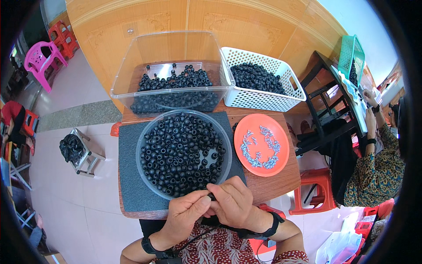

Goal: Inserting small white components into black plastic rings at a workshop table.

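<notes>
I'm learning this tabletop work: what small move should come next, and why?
Probably turn the small dark piece slightly to check it: the left hand and right hand pinch it together, hiding most of it, near the round clear plastic tub of round black beads.

Bright light; edges bowed, dark, perhaps soft.

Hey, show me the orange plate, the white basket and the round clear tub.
Orange plate (pixel 251 120): head view, on its bare upper rim.
White basket (pixel 263 102): head view, on its perforated front wall.
Round clear tub (pixel 228 154): head view, on its right-hand wall.
</notes>
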The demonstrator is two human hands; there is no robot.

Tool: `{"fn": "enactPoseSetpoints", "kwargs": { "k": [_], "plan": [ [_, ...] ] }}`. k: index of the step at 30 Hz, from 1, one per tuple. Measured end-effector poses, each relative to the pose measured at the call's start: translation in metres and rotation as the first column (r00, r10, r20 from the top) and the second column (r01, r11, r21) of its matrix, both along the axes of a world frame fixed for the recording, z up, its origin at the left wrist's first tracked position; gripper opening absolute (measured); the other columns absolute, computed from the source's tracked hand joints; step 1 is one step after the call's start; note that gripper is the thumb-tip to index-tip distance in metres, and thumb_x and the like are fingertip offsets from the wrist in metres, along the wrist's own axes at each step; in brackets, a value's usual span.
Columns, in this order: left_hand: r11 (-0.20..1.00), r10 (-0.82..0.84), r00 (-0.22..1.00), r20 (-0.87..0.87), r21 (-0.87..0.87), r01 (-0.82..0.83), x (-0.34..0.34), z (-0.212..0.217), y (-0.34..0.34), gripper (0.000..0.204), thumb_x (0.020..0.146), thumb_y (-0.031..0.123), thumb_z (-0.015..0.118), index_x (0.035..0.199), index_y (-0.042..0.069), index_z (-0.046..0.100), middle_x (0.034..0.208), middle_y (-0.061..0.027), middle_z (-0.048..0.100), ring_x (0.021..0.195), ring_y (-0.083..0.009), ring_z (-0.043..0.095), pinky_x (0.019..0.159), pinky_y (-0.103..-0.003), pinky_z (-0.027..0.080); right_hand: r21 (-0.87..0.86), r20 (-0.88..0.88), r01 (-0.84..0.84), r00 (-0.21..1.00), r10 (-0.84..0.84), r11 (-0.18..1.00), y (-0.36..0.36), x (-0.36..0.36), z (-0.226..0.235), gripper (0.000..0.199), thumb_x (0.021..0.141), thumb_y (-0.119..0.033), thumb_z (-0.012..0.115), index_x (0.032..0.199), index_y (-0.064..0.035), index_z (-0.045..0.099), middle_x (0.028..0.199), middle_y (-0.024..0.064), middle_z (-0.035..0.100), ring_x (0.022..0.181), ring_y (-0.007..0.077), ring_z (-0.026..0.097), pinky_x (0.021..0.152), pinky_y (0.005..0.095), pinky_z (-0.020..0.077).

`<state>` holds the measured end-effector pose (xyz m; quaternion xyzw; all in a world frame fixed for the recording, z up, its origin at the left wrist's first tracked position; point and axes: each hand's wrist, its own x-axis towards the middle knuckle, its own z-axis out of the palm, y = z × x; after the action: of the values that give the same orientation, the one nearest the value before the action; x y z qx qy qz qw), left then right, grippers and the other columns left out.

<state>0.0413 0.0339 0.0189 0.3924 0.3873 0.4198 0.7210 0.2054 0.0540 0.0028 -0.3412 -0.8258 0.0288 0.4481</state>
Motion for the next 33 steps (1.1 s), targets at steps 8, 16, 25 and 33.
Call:
{"fn": "enactPoseSetpoints", "kwargs": {
  "k": [8, 16, 25, 33],
  "plan": [
    [0.999, -0.050, 0.997, -0.057, -0.020, 0.049, -0.006, 0.002, 0.001, 0.033, 0.095, 0.019, 0.055, 0.114, -0.008, 0.061, 0.086, -0.0093, 0.068, 0.074, -0.0123, 0.063, 0.066, -0.024, 0.051, -0.070, 0.046, 0.007, 0.999, -0.004, 0.997, 0.000, 0.005, 0.012, 0.044, 0.064, -0.011, 0.075, 0.101, 0.0074, 0.060, 0.077, 0.0108, 0.059, 0.064, 0.0256, 0.055, 0.055, 0.0338, 0.0438],
    [0.990, -0.127, 0.991, -0.046, -0.074, 0.124, -0.010, -0.007, -0.001, 0.032, 0.097, 0.022, 0.052, 0.111, -0.006, 0.062, 0.083, -0.0060, 0.066, 0.071, -0.0084, 0.059, 0.065, -0.022, 0.049, 0.051, 0.272, -0.070, 0.961, 0.053, 0.996, 0.000, 0.007, 0.013, 0.036, 0.057, -0.012, 0.074, 0.084, 0.0076, 0.059, 0.064, 0.0081, 0.048, 0.055, 0.0211, 0.042, 0.047, 0.0334, 0.0326],
    [0.985, -0.163, 0.973, -0.164, 0.034, 0.171, -0.003, -0.008, 0.005, 0.026, 0.095, 0.019, 0.055, 0.095, -0.005, 0.065, 0.077, -0.0070, 0.065, 0.068, -0.0106, 0.058, 0.061, -0.026, 0.048, 0.102, 0.191, -0.107, 0.978, 0.086, 0.989, 0.003, 0.018, 0.002, 0.027, 0.067, -0.018, 0.073, 0.066, -0.0052, 0.049, 0.062, 0.0045, 0.042, 0.054, 0.0197, 0.040, 0.047, 0.0328, 0.0295],
    [0.573, 0.420, 0.659, -0.624, 0.745, 0.340, -0.005, -0.011, 0.080, 0.013, 0.078, 0.004, 0.068, 0.090, 0.000, 0.068, 0.076, -0.0114, 0.063, 0.070, -0.0264, 0.058, 0.063, -0.035, 0.046, 0.219, 0.124, 0.391, 0.898, -0.423, 0.894, 0.116, 0.099, 0.052, 0.026, 0.077, -0.014, 0.073, 0.064, -0.0029, 0.054, 0.057, 0.0132, 0.049, 0.053, 0.0313, 0.048, 0.046, 0.0418, 0.0369]
  ]
}}
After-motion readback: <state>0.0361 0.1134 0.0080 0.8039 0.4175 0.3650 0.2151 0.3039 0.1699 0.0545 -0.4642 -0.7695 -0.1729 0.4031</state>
